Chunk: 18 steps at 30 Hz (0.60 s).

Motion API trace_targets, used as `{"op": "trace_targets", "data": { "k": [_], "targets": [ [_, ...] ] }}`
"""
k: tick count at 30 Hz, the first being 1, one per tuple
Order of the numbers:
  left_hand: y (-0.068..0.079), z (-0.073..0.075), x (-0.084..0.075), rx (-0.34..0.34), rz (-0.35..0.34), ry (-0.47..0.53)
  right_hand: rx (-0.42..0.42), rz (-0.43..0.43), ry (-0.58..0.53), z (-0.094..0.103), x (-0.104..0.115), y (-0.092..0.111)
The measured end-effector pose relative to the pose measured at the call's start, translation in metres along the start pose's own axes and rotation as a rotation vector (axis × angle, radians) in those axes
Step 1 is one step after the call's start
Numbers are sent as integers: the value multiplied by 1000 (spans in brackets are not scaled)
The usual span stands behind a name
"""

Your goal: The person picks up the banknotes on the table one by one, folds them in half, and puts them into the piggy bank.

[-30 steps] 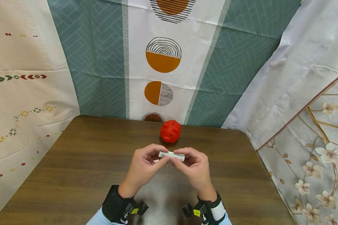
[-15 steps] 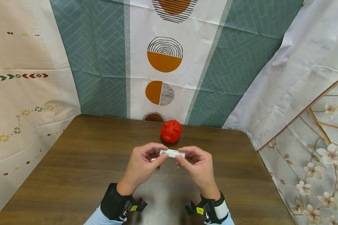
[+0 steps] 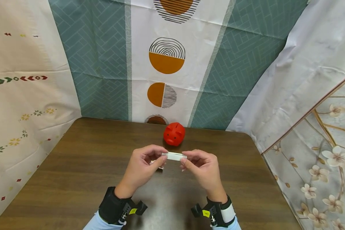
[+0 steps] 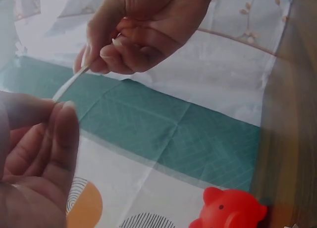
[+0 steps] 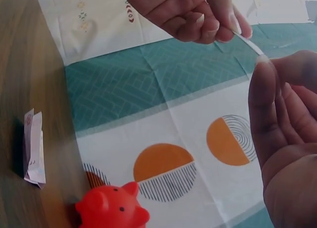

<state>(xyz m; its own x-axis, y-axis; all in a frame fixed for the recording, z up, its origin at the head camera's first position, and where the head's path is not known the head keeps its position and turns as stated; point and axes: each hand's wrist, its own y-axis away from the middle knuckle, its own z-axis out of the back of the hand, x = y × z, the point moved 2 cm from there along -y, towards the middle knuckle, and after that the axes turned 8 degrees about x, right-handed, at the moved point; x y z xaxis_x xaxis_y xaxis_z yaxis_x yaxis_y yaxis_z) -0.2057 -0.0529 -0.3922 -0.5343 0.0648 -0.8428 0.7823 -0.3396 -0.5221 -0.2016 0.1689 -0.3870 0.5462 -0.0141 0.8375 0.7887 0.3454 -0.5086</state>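
Both hands hold a small folded white paper strip above the brown table. My left hand pinches its left end between thumb and forefinger; my right hand pinches the right end. In the left wrist view the strip shows edge-on between the two hands; the right wrist view shows the strip the same way. A red piggy bank stands on the table just beyond the hands, also seen as the piggy bank and the piggy bank.
Another folded paper lies on the table under the left hand, partly hidden in the head view. Patterned cloth hangs behind and to both sides of the table. The table's right edge runs close to a floral cloth.
The hands have drawn slightly apart and the strip now looks flatter and whiter, held at its two ends. The piggy bank has not moved.
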Motion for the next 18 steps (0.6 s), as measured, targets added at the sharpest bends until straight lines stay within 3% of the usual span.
{"op": "trace_targets", "data": {
  "k": [5, 9, 15, 18],
  "targets": [
    [-6, 10, 13, 17, 68, 32, 2, -22, 57, 0, -2, -9],
    [-20, 16, 32, 25, 112, -49, -22, -74, 143, 8, -3, -27],
    [-57, 25, 85, 29, 215, -234, -45, -135, 411, 31, -13, -84],
    [-76, 30, 115, 58, 266, -372, -9, -208, 565, 39, -24, -118]
  ]
}}
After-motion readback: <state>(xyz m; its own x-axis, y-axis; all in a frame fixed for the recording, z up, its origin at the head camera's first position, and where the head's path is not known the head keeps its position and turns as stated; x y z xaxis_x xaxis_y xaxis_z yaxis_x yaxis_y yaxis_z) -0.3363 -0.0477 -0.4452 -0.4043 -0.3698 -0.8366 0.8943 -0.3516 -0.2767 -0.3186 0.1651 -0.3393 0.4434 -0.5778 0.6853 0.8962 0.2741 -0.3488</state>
